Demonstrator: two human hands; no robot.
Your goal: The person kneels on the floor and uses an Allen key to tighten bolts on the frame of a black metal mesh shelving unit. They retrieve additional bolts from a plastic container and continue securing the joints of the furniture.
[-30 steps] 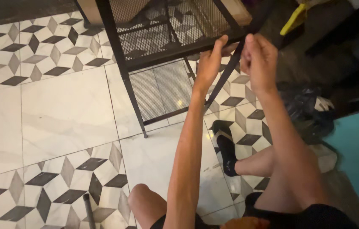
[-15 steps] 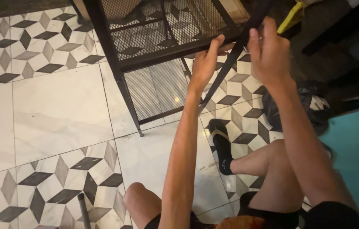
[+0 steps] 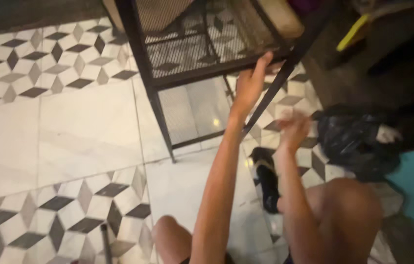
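1. Patterned tile floor (image 3: 45,132) fills the left of the frame.
2. Black metal mesh rack (image 3: 202,49) stands at upper centre, its legs on the floor.
3. Left hand (image 3: 251,83), centre frame, reaches up; its grip closes around the rack's lower front bar.
4. Right hand (image 3: 292,129), just right of centre, is blurred, apart from the frame; grip width cannot be told.
5. Black bag (image 3: 354,142) lies at the right.
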